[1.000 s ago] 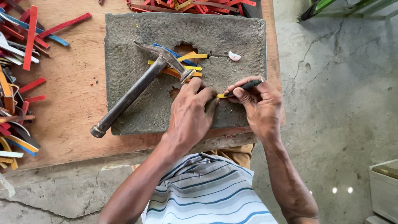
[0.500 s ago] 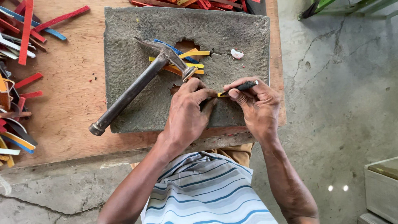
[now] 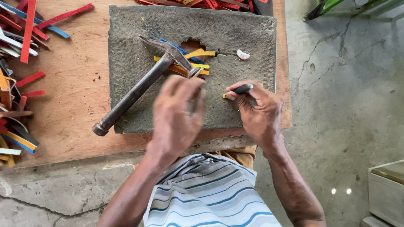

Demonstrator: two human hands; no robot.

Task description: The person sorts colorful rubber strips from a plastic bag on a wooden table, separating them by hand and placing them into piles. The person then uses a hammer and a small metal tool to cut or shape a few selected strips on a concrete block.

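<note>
**Head view: two hands at a stone slab, hammer lying beside them**

The head view looks down on a grey stone slab (image 3: 139, 88) resting on a wooden desk (image 3: 71, 105). The right hand (image 3: 256, 111) is closed around a small dark tool (image 3: 243, 88), pressing its tip against a short yellow strip (image 3: 225, 96) on the slab. The left hand (image 3: 176, 113) hovers just beside it, blurred; whether its fingers grip anything I cannot tell. A claw hammer (image 3: 139, 86) lies tilted across the slab, its head resting on a small pile of yellow, orange and blue strips (image 3: 198, 59). Loose coloured strips (image 3: 21, 63) lie heaped at the desk's left edge.
</note>
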